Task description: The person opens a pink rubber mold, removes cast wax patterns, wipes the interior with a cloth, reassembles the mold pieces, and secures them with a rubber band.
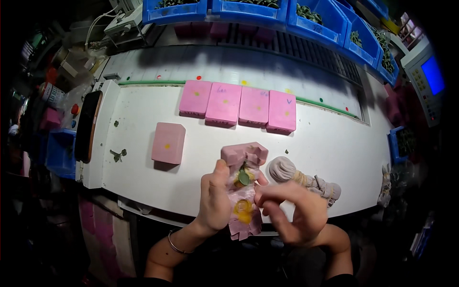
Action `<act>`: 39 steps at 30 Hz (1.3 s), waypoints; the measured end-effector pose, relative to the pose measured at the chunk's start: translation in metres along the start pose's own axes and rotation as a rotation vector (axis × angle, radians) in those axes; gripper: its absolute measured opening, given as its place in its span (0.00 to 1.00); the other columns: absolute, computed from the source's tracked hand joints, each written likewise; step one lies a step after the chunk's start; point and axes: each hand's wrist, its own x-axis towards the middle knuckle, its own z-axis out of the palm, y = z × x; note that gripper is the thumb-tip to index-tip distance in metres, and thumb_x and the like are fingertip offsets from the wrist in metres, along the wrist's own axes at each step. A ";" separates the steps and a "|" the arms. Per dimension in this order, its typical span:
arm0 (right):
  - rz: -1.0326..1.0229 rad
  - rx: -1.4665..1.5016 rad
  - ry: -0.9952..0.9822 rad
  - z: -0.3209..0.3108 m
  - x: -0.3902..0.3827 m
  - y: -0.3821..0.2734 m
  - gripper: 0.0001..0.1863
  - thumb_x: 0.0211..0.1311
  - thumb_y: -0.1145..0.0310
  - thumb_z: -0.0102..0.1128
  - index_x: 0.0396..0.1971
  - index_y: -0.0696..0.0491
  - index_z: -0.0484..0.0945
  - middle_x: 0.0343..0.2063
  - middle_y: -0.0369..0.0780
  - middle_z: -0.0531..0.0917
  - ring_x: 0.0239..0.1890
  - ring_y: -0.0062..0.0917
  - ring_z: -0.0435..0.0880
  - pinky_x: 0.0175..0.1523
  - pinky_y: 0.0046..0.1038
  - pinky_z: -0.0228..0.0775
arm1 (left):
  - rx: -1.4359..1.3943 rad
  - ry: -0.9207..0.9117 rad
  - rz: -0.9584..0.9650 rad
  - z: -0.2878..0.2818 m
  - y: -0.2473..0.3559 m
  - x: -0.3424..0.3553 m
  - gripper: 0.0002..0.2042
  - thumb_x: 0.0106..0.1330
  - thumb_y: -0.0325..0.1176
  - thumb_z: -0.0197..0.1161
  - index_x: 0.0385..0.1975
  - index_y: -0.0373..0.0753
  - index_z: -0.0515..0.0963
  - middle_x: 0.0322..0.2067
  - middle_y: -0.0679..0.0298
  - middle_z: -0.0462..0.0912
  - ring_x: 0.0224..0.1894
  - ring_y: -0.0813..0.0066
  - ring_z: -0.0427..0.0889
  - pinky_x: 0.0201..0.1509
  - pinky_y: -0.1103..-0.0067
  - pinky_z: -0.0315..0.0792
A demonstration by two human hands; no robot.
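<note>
My left hand (pixel 215 201) grips a pink, irregular mold-like piece (pixel 244 152) with clear wrapping, a small green leaf-shaped part (pixel 243 177) and yellow rings (pixel 243 209) on it. My right hand (pixel 299 210), slightly blurred, is at the piece's right edge, index finger bent toward it and thumb apart. Beside them lies a grey cloth bundle (pixel 282 168) tied with tan bands. A single pink block (pixel 167 136) with a yellow dot sits left of my hands. Behind, several pink blocks (pixel 222 105) stand in a row.
The white worktop (pixel 134 182) backs onto a pale track (pixel 143 67). Blue bins (pixel 315 33) of small green parts hang above. A dark phone (pixel 88 124) lies at the left, beside another blue bin (pixel 60 153). A control unit (pixel 420 81) with a lit screen is at right.
</note>
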 end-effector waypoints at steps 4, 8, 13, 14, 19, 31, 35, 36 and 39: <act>0.023 -0.081 0.128 0.008 0.010 0.013 0.17 0.50 0.83 0.60 0.43 0.59 0.76 0.22 0.41 0.77 0.19 0.27 0.78 0.24 0.22 0.69 | 0.193 -0.022 0.079 0.008 0.010 -0.006 0.29 0.71 0.49 0.30 0.47 0.25 0.69 0.40 0.54 0.78 0.40 0.73 0.79 0.42 0.79 0.74; -0.114 -0.215 0.188 0.015 0.009 0.023 0.16 0.49 0.84 0.59 0.41 0.60 0.75 0.24 0.43 0.78 0.20 0.29 0.78 0.25 0.22 0.70 | 0.087 -0.121 0.184 0.006 0.011 -0.003 0.28 0.72 0.53 0.40 0.32 0.28 0.73 0.23 0.60 0.78 0.26 0.79 0.77 0.29 0.82 0.71; -0.254 -0.280 0.181 0.013 0.007 0.030 0.17 0.45 0.86 0.58 0.40 0.62 0.75 0.24 0.45 0.79 0.19 0.31 0.79 0.24 0.25 0.71 | 0.135 -0.101 0.131 0.005 0.014 0.004 0.28 0.70 0.53 0.45 0.28 0.28 0.74 0.20 0.62 0.77 0.23 0.80 0.77 0.25 0.83 0.70; -0.267 -0.281 0.203 0.014 0.006 0.032 0.18 0.44 0.86 0.58 0.40 0.63 0.75 0.24 0.45 0.79 0.19 0.32 0.78 0.24 0.25 0.71 | 0.133 -0.078 0.143 0.006 0.013 0.005 0.27 0.70 0.52 0.45 0.27 0.28 0.74 0.19 0.63 0.77 0.22 0.80 0.77 0.24 0.83 0.70; -0.258 -0.277 0.219 0.015 0.005 0.032 0.17 0.46 0.87 0.57 0.39 0.63 0.75 0.23 0.45 0.79 0.18 0.31 0.78 0.23 0.25 0.71 | 0.235 -0.038 0.174 0.007 0.015 0.007 0.28 0.71 0.50 0.43 0.21 0.29 0.74 0.14 0.63 0.75 0.17 0.80 0.74 0.20 0.83 0.68; 0.131 0.003 0.144 0.005 0.010 0.016 0.07 0.55 0.84 0.55 0.34 0.60 0.74 0.22 0.42 0.78 0.19 0.26 0.78 0.24 0.22 0.70 | 0.294 -0.089 0.131 0.006 0.018 0.007 0.29 0.73 0.46 0.40 0.16 0.30 0.74 0.10 0.64 0.72 0.12 0.80 0.71 0.16 0.82 0.62; 0.185 0.011 0.020 -0.006 0.014 0.012 0.09 0.54 0.82 0.58 0.36 0.60 0.73 0.23 0.42 0.78 0.21 0.28 0.80 0.26 0.24 0.71 | 0.225 -0.122 0.067 0.006 0.025 0.010 0.28 0.73 0.45 0.40 0.17 0.29 0.75 0.10 0.63 0.73 0.12 0.80 0.71 0.16 0.82 0.63; 0.189 0.011 0.019 -0.009 0.016 0.010 0.09 0.54 0.82 0.58 0.36 0.60 0.73 0.23 0.42 0.78 0.21 0.28 0.80 0.26 0.24 0.71 | 0.223 -0.122 0.063 0.005 0.027 0.011 0.28 0.73 0.45 0.40 0.17 0.29 0.75 0.10 0.63 0.73 0.12 0.80 0.71 0.16 0.82 0.63; 0.277 -0.012 -0.144 -0.018 0.022 0.012 0.11 0.53 0.81 0.59 0.36 0.58 0.71 0.25 0.43 0.77 0.24 0.33 0.80 0.28 0.27 0.72 | 0.221 -0.133 -0.002 0.002 0.027 0.010 0.27 0.73 0.44 0.41 0.18 0.29 0.76 0.11 0.63 0.74 0.13 0.80 0.71 0.16 0.82 0.63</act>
